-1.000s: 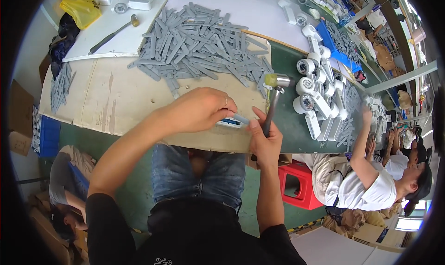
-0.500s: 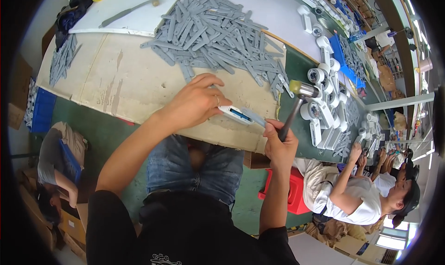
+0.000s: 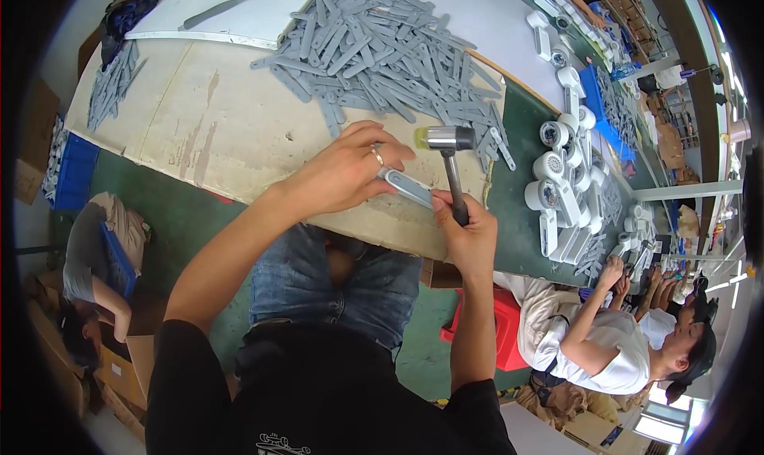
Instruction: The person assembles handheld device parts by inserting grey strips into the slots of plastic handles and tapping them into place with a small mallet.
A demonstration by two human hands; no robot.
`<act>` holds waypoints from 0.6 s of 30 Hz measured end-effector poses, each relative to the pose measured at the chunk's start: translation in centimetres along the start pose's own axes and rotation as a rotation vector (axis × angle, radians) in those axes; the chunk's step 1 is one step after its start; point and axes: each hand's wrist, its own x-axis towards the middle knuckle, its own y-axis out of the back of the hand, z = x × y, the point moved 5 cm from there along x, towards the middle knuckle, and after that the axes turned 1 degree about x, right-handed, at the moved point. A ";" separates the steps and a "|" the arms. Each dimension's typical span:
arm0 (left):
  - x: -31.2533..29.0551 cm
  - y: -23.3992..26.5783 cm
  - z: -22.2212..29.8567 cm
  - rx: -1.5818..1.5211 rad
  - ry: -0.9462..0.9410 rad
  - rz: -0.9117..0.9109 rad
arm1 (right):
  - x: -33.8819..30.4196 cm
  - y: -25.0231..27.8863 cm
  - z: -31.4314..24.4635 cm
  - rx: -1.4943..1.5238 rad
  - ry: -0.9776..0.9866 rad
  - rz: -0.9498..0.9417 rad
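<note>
My left hand [image 3: 342, 170] is closed around one end of a white plastic handle part [image 3: 389, 172], held just above the table's near edge. A grey plastic strip [image 3: 412, 189] lies over the long opening in that part. My right hand [image 3: 471, 238] grips a hammer [image 3: 455, 168] by its dark handle, while its thumb and finger touch the near right end of the part and strip. The hammer's head, with one yellow face and one black face, stands up above the right fist. Beyond my hands a large pile of similar grey strips [image 3: 374, 53] covers the table.
The worn, cardboard-topped table [image 3: 263, 128] bears a smaller grey bunch [image 3: 111, 85] at left. Another hammer [image 3: 227, 9] lies on a white board. At right stand several white devices with round heads [image 3: 549, 167] and a blue tray [image 3: 605, 113]. A co-worker [image 3: 617, 347] sits nearby.
The grey strip, tilted above the opening before, now lies over it and hides the blue inside. My right hand has moved slightly left, and the hammer head has swung left toward the left hand.
</note>
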 end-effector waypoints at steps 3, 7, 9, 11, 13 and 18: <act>0.0 -0.2 0.6 0.165 -0.216 -0.067 | 0.7 0.0 -0.1 0.011 -0.061 -0.058; 0.1 -0.3 0.7 0.233 -0.234 -0.075 | 0.7 0.1 -0.9 -0.039 -0.132 -0.027; 0.1 -0.5 0.6 0.218 -0.221 -0.078 | 0.8 0.2 -0.7 -0.136 -0.155 -0.008; 0.0 -0.6 0.6 0.243 -0.239 -0.080 | 0.8 0.0 0.3 0.018 -0.253 -0.045; 0.2 -0.4 0.7 0.266 -0.255 -0.083 | 0.7 -0.3 1.1 0.173 -0.351 -0.081; 1.0 -1.6 1.0 0.360 -0.365 -0.247 | 0.6 -0.8 2.3 0.425 -0.446 -0.075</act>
